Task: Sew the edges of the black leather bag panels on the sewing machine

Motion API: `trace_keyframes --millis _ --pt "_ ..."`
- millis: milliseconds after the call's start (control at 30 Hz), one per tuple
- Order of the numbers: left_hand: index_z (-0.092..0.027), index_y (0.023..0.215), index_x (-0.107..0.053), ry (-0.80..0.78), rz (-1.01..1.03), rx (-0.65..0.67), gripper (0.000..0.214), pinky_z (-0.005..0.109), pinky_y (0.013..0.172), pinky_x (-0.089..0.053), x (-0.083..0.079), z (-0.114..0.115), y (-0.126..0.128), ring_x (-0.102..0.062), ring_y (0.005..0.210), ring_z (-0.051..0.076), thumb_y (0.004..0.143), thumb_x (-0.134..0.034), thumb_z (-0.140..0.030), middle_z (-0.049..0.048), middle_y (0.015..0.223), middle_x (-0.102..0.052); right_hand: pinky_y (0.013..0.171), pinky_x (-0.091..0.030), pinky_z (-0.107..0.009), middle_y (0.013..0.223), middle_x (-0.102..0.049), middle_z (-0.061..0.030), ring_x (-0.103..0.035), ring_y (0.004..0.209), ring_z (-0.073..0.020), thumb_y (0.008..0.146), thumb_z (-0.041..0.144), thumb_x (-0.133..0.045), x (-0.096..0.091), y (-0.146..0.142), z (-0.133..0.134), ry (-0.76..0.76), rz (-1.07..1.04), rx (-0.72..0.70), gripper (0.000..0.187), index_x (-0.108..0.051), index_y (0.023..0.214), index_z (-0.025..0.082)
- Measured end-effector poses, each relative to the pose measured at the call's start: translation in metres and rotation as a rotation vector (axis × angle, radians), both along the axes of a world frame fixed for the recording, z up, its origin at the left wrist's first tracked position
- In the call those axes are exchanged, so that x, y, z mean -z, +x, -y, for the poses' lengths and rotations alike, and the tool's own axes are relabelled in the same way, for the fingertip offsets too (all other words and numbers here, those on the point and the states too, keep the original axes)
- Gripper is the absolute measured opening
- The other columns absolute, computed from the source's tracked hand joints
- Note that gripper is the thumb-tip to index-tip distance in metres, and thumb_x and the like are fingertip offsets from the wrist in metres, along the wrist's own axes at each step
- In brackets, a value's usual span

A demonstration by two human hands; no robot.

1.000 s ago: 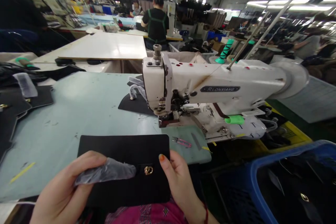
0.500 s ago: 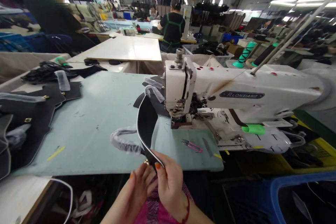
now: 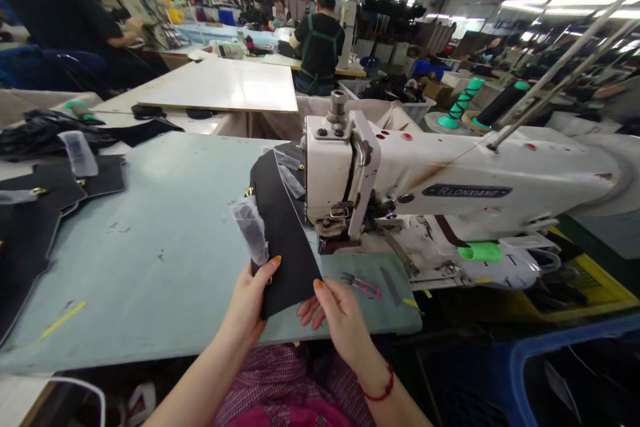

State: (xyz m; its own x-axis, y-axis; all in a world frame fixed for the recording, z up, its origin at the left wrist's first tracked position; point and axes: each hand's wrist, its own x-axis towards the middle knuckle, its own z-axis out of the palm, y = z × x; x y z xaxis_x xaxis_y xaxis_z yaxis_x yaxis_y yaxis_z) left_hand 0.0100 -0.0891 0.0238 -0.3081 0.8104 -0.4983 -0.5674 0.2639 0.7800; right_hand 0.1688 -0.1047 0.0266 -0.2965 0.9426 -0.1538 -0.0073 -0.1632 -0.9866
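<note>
A flat black panel (image 3: pixel 287 233), maybe leather, is held up in front of me, its far end beside the sewing machine's head. Along its left side runs a handle wrapped in clear plastic (image 3: pixel 250 230), with gold-coloured metal fittings. My left hand (image 3: pixel 253 297) grips the near left edge, thumb on top beside the wrapped handle. At the near right corner, my right hand (image 3: pixel 335 310) pinches the edge between thumb and fingers. The white sewing machine (image 3: pixel 450 167) stands just right of the panel. More black pieces (image 3: pixel 290 160) with plastic wrapping lie behind it, partly hidden.
Pink thread snips (image 3: pixel 363 285) lie on the pale green tabletop (image 3: pixel 165 260) near the machine. Black panels (image 3: pixel 30 240) are stacked at the left. A blue bin (image 3: pixel 525 360) stands low at the right. Green and black thread cones (image 3: pixel 465 103) rise behind the machine. Co-workers sit further back.
The panel has turned from edge-on and curved to lying broad face up. My left hand has moved onto its left edge, and my right hand has shifted to the right corner.
</note>
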Motion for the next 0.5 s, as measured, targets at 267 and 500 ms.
trace_keyframes --millis 267,500 --pt "-0.015 0.092 -0.063 -0.060 -0.084 0.142 0.037 0.023 0.049 -0.051 0.019 -0.071 -0.005 -0.065 0.054 0.016 0.061 -0.077 -0.030 0.0028 0.070 -0.071 0.039 -0.037 -0.015 0.062 -0.067 -0.0053 -0.059 0.046 -0.0094 0.090 0.060 -0.050 0.029 -0.011 -0.048 -0.160 -0.134 0.102 0.051 -0.059 0.072 0.013" --pt "-0.013 0.091 -0.065 -0.033 -0.128 0.216 0.037 0.027 0.053 -0.053 0.025 -0.089 -0.012 -0.067 0.059 0.019 0.063 -0.076 -0.034 0.0057 0.074 -0.073 0.040 -0.037 -0.016 0.061 -0.068 -0.0056 -0.061 0.045 -0.0102 0.090 0.061 -0.049 0.031 -0.015 -0.057 -0.170 -0.166 0.153 0.052 -0.061 0.076 0.012"
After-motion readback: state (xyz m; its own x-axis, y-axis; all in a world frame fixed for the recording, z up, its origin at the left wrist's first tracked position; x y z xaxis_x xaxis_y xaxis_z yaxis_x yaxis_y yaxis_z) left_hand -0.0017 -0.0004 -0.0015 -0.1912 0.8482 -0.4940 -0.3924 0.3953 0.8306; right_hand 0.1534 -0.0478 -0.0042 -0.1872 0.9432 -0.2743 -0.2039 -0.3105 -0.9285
